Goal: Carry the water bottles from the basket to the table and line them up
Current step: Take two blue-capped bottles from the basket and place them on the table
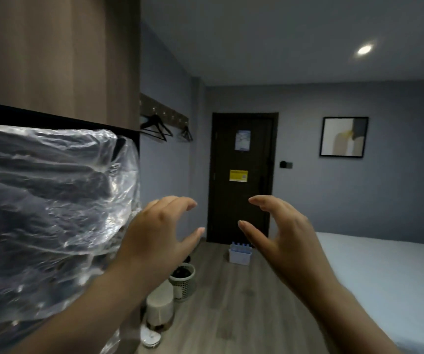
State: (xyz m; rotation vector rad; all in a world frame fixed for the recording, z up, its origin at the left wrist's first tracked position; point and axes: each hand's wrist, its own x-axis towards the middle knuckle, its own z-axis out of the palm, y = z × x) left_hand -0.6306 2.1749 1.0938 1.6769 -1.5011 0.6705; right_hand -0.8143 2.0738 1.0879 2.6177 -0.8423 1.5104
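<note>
Two empty, relaxed hands, left hand [162,226], right hand [280,226], basket [239,258] with perhaps four water bottles [240,246] well beyond.

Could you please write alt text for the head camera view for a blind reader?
The left hand and right hand are raised, open and empty, facing a distant basket of water bottles on the wood floor before a dark door. A bed lies to the right.
</note>
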